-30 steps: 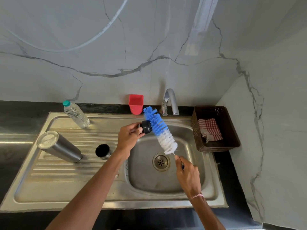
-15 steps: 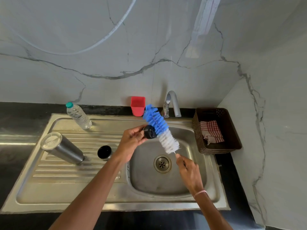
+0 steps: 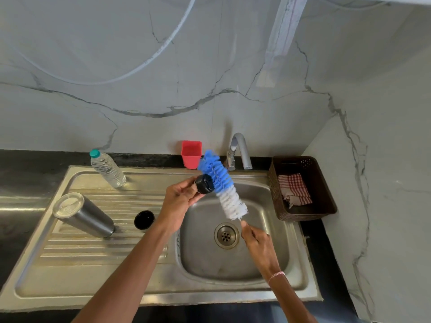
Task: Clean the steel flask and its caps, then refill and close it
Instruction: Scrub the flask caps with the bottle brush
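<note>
on the drainboard (image 3: 70, 249) lies the flask (image 3: 86, 215) (basket (image 3: 323, 192) holds a cloth (image 3: 293, 188)).

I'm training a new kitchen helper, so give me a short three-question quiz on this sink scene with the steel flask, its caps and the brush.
1. True or false: the cylindrical steel flask stands upright on its base.
2. The left hand holds: A a small round black cap; B a sponge; C a spoon.
3. Fill in: the right hand grips the thin handle of the blue and white bristle ____.
Key: 1 false, it lies on its side on the ridged drainboard; 2 A; 3 brush.
</note>
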`<state>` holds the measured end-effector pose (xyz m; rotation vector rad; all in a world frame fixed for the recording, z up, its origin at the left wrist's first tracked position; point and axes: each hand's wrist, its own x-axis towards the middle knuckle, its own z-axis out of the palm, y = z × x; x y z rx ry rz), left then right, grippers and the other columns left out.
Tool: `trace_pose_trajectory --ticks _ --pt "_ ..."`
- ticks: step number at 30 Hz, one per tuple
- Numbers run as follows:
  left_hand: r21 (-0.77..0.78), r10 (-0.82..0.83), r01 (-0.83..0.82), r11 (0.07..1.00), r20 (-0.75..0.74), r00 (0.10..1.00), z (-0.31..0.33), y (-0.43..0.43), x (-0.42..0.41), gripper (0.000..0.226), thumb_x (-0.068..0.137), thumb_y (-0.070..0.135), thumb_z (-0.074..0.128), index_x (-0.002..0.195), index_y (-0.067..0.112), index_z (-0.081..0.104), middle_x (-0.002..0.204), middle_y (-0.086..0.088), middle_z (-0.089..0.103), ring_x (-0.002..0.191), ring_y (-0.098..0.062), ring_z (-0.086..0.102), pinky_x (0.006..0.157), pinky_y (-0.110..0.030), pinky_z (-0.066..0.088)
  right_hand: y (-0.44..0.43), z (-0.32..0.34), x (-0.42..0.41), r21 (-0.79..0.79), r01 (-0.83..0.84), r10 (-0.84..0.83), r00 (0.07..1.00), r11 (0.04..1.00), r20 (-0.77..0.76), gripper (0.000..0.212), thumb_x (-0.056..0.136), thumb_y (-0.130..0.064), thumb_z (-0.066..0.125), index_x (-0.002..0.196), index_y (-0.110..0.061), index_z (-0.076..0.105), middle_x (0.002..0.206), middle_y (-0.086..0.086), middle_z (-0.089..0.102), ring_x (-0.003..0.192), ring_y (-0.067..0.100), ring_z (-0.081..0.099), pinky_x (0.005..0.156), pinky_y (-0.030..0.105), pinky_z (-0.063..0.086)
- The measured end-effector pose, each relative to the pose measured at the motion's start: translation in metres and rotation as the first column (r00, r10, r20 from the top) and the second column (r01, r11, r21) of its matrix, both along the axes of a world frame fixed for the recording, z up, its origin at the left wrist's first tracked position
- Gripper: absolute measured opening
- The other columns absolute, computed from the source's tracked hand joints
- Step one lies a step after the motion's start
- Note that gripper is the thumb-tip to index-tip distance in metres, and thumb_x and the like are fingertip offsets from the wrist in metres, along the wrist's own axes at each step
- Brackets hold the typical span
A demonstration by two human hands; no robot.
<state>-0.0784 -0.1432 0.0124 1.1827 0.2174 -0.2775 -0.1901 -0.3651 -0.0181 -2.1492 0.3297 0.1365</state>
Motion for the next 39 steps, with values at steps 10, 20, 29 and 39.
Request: trace_pose_trajectory --ticks 10,20,29,39 --pt "-0.144 0.145 -0.148 0.979 -0.029 0.989 0.010 -0.002 0.009 0.030 0.098 -0.007 0.056 0.121 0.006 0.071 0.118 -0.010 0.077 0.114 -0.024 0.073 0.095 -0.036 0.061 0.002 -0.002 -0.006 -0.007 0.000 0.000 1.000 1.000 -0.010 0.054 0.104 -0.049 0.044 0.059 -0.021 0.033 0.050 -0.011 0.035 0.049 0.005 0.030 0.053 0.024 0.028" --pt "-0.071 0.121 -0.125 0.990 -0.046 0.992 0.000 -0.018 -0.007 0.029 0.097 -0.008 0.059 0.123 0.000 0.068 0.113 -0.015 0.077 0.105 -0.025 0.076 0.083 -0.027 0.062 0.012 -0.002 0.004 -0.085 0.009 -0.010 1.000 0.996 -0.011 0.055 0.104 -0.051 0.042 0.059 -0.020 0.035 0.051 -0.007 0.037 0.048 0.006 0.029 0.052 0.027 0.028" --pt "-0.042 0.152 -0.153 0.987 -0.031 0.988 0.008 -0.009 -0.005 0.024 0.094 -0.005 0.065 0.116 0.005 0.072 0.104 -0.011 0.080 0.101 -0.023 0.077 0.081 -0.029 0.064 0.005 -0.004 -0.014 -0.095 0.033 -0.037 0.999 0.995 -0.038 0.054 0.103 -0.051 0.041 0.057 -0.023 0.036 0.050 -0.007 0.037 0.048 0.006 0.030 0.056 0.032 0.032" --pt "-0.089 0.171 -0.179 0.980 -0.097 0.981 0.004 -0.006 -0.002 0.019 0.095 0.000 0.065 0.112 0.005 0.073 0.106 -0.012 0.079 0.097 -0.027 0.078 0.082 -0.028 0.064 0.007 -0.003 -0.012 -0.114 0.057 -0.056 0.998 0.992 0.011 0.055 0.103 -0.054 0.041 0.056 -0.027 0.035 0.046 -0.009 0.037 0.045 0.006 0.032 0.053 0.030 0.033"
